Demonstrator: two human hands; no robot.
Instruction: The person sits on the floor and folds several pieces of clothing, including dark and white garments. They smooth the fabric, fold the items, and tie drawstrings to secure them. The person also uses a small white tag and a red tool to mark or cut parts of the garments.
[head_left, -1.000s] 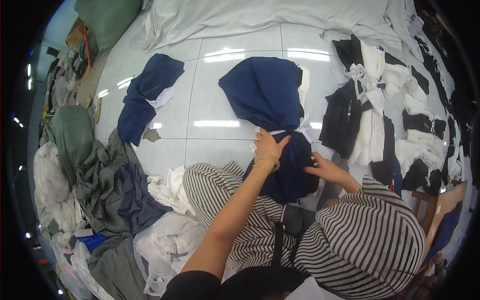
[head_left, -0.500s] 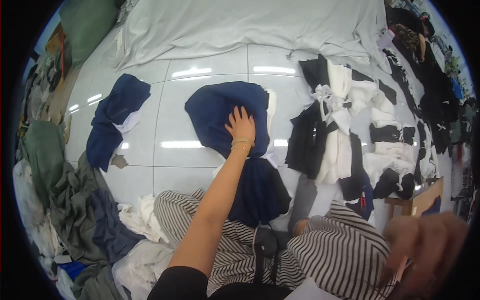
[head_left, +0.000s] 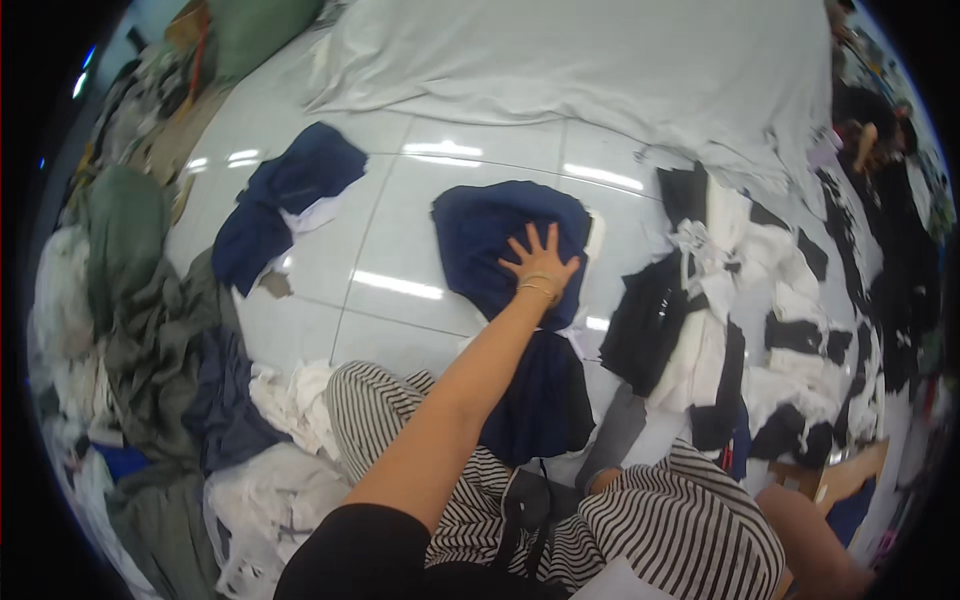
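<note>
Cloth (head_left: pixel 485 230), navy and rounded, lies beneath the splayed left hand (head_left: pixel 543 262).

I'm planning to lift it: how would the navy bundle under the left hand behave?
The navy bundle looks floppy, judging by its soft folds. It would probably bend where it narrows near the white strip. Lying flat, it seems unlikely to roll.

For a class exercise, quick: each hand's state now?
Left hand: open, spread on the navy cloth.
Right hand: out of view, so cannot be told.
</note>
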